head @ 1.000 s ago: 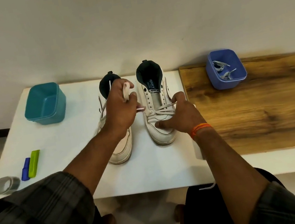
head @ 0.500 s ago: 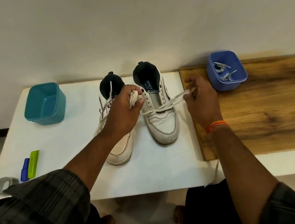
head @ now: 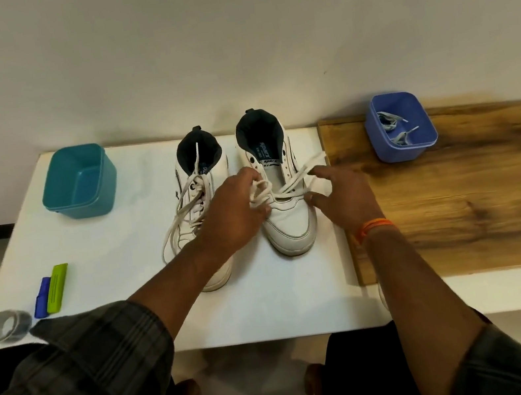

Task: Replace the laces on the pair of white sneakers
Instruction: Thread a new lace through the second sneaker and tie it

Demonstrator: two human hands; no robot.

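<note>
Head view: left hand (head: 234, 215) pinches white lace (head: 289, 188) bunched on half-unlaced right white high-top sneaker (head: 282, 200), right hand (head: 344, 198) spread beside; left white sneaker (head: 197, 191) remains laced, untied.

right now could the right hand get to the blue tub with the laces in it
Probably yes. The right hand is open beside the right sneaker, and only bare wooden board lies between it and the blue tub, whose top is open.
</note>
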